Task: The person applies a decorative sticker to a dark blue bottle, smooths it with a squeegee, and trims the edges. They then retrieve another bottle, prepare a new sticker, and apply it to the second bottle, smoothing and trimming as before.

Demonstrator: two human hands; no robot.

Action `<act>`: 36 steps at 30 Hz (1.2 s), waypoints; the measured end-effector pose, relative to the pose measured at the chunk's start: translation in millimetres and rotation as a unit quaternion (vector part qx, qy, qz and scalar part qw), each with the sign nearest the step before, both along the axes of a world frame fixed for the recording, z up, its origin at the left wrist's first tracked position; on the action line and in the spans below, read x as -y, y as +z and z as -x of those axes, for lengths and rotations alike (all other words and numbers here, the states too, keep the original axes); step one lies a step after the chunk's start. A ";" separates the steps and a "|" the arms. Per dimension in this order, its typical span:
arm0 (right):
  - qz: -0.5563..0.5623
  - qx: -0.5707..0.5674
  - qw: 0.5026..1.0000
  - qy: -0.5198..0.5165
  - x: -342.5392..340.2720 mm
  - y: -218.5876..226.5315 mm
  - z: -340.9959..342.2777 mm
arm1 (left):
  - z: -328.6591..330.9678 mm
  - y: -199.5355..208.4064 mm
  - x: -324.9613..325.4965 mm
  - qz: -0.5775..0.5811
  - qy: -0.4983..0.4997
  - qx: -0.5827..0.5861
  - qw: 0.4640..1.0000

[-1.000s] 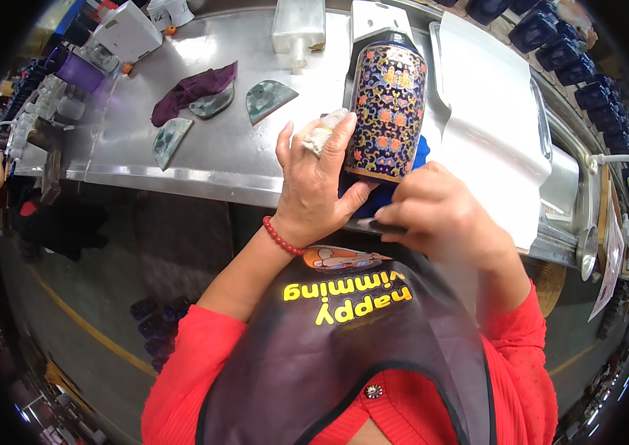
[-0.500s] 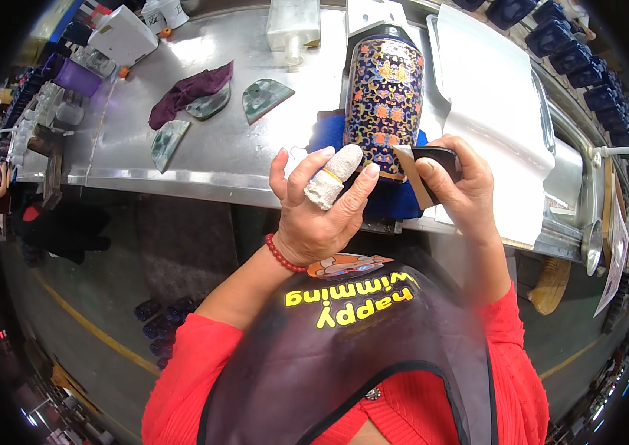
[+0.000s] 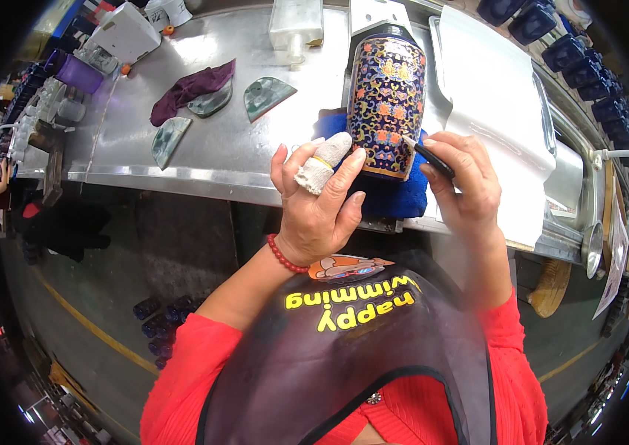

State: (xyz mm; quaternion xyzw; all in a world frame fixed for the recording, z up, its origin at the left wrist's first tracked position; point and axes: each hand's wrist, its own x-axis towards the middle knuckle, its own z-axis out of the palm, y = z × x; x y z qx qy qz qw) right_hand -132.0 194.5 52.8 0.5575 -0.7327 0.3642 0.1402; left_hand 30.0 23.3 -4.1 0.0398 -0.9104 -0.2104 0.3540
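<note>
A dark blue bottle (image 3: 388,96) with a colourful floral pattern lies lengthwise before me, its narrower end away from me, on a blue cloth (image 3: 385,200). My left hand (image 3: 318,200) is open with fingers spread. One of its fingers wears a white cloth finger cover with a yellow band, and its fingertips are at the bottle's near left edge. My right hand (image 3: 470,182) is closed round the black handle of a scraper (image 3: 437,159). The scraper's pale blade is seen nearly edge-on, its tip against the lower right of the pattern.
Left on the metal table (image 3: 218,152) lie a dark purple cloth (image 3: 188,90) and several green, marbled half-round pieces (image 3: 270,98). A clear rectangular bottle (image 3: 296,26) lies farther back. White sheeting (image 3: 489,96) covers the right side. Rows of dark blue bottles (image 3: 570,55) stand beyond.
My right hand has turned the scraper from broadside to nearly edge-on, its tip now on the pattern. My left hand has shifted slightly left, and its thumb stands farther from the index finger.
</note>
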 end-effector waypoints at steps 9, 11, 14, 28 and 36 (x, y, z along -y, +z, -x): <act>-0.113 -0.072 0.991 -0.015 -7.2 -13.5 -24.5 | 1.5 -4.3 -0.3 -0.009 0.000 -0.009 1.000; -0.124 -0.065 0.990 -0.021 -9.4 -14.6 -25.6 | 2.0 -4.6 0.1 -0.005 0.000 -0.006 1.000; -0.125 -0.084 0.988 -0.012 -10.9 -14.6 -24.7 | 3.0 -4.9 0.0 -0.003 -0.001 -0.011 1.000; -0.118 -0.080 0.989 -0.029 -8.5 -14.4 -33.9 | -2.1 -6.1 -1.5 -0.013 -0.006 -0.019 1.000; -0.115 -0.070 0.990 -0.031 -8.4 -14.9 -33.8 | -0.4 -6.3 -2.6 -0.013 -0.012 -0.024 1.000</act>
